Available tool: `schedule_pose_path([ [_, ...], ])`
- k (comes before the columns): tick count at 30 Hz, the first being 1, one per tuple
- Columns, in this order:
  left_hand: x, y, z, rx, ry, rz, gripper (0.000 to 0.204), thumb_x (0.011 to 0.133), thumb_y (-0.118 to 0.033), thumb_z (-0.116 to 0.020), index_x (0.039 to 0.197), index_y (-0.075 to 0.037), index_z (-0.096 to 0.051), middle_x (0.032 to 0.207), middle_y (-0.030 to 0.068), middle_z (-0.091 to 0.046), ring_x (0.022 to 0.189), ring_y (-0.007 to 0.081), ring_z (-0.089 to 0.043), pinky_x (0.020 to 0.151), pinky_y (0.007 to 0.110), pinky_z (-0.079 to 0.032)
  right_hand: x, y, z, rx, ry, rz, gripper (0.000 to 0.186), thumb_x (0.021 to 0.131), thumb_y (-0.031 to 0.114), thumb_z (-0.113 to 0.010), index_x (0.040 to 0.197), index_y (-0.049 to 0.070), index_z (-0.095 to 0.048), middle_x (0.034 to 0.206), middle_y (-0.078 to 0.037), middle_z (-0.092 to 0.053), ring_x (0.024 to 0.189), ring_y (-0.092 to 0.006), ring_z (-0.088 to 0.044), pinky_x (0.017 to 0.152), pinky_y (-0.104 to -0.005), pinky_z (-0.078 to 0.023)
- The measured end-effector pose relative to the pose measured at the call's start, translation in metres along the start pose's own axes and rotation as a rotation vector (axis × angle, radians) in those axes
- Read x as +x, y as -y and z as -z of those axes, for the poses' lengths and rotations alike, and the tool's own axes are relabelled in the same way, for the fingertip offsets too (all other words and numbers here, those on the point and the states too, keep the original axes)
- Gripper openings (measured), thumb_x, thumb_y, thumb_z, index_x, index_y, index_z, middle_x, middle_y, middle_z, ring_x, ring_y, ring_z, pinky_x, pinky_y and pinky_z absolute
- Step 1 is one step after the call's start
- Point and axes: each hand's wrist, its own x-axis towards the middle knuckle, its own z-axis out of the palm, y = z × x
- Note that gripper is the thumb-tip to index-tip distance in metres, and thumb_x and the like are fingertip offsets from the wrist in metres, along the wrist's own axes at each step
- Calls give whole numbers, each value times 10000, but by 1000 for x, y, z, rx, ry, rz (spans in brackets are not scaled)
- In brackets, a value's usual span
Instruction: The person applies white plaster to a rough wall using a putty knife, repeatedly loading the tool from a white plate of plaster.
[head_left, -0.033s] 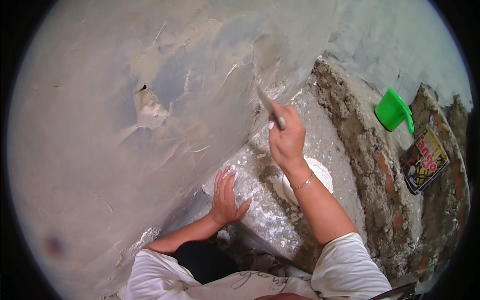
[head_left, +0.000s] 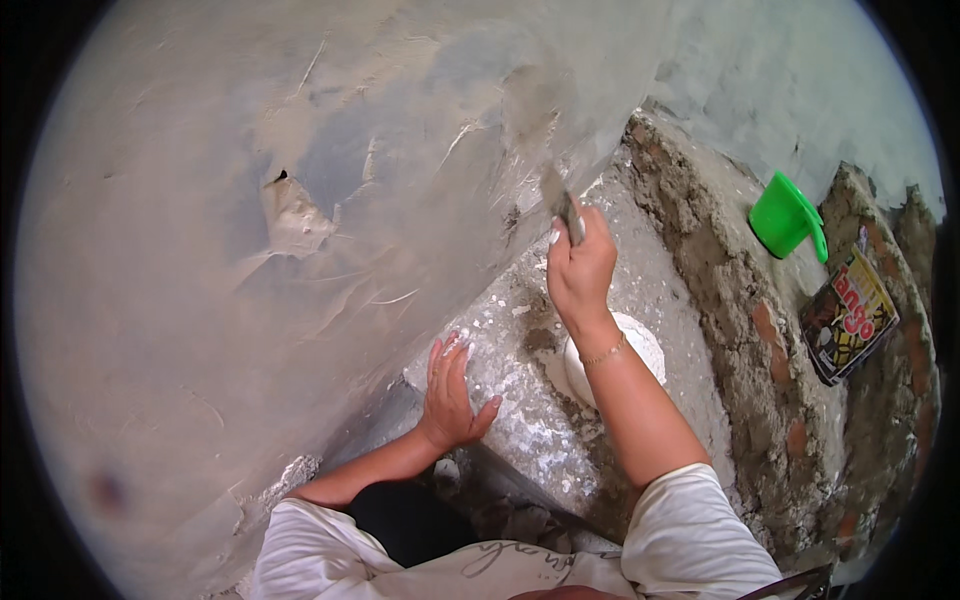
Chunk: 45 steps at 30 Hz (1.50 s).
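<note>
In my right hand is a putty knife, its flat grey blade pointing up and left toward the plastered wall. The fingers are closed round it, and its handle is mostly hidden. I cannot tell whether the blade touches the wall. My left hand rests with fingers stretched on the white-speckled ledge, close to the foot of the wall. Partly behind my right forearm stands a round white container with white material in it.
Rough steps with bits of exposed brick run along the right. A green plastic cup with a handle and a dark printed packet lie on them. There is a ragged hole in the wall's plaster on the left.
My right hand has shifted slightly right and down with the putty knife, and the blade has turned so its flat side shows more. My left hand stays in place.
</note>
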Motion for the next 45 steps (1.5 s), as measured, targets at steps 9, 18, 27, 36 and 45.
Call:
schedule_pose_path([
  [9,-3,4,-6,19,-21,-12,755,816,-327,-648,1307,147,-326,1300,345,-401,1258,496,-387,1087,625,-237,-26,34,-44,-44,-48,-7,199,850,38,-553,1026,-31,-619,837,-202,-578,772,-362,-577,712,-405,-474],
  [18,-1,1,-5,-4,1,-4,759,815,-334,-647,1305,140,-313,1300,348,-392,1250,501,-381,1089,624,-230,43,-18,-6,101,-128,-238,197,825,53,-582,972,-78,-590,879,-227,-588,821,-402,-590,726,-455,-465],
  [27,-7,7,-5,-6,-11,2,756,808,-313,-662,1304,139,-315,1292,350,-397,1254,506,-382,1086,633,-231,-15,29,-21,174,-1,-59,213,849,62,-576,1031,-47,-593,807,-197,-604,745,-348,-595,689,-416,-472],
  [36,2,-1,-1,-32,-5,-6,781,791,-312,-681,1308,141,-310,1291,350,-398,1251,506,-388,1085,639,-231,92,-44,-11,-178,-176,-15,328,797,37,-549,1099,-91,-545,994,-272,-568,942,-428,-555,849,-451,-446],
  [45,2,2,-3,-49,-16,-19,771,808,-331,-663,1305,143,-313,1274,343,-410,1245,513,-392,1082,642,-232,64,-49,-50,-301,184,20,332,756,-42,-541,1079,-101,-496,1090,-315,-479,990,-488,-533,890,-471,-455],
])
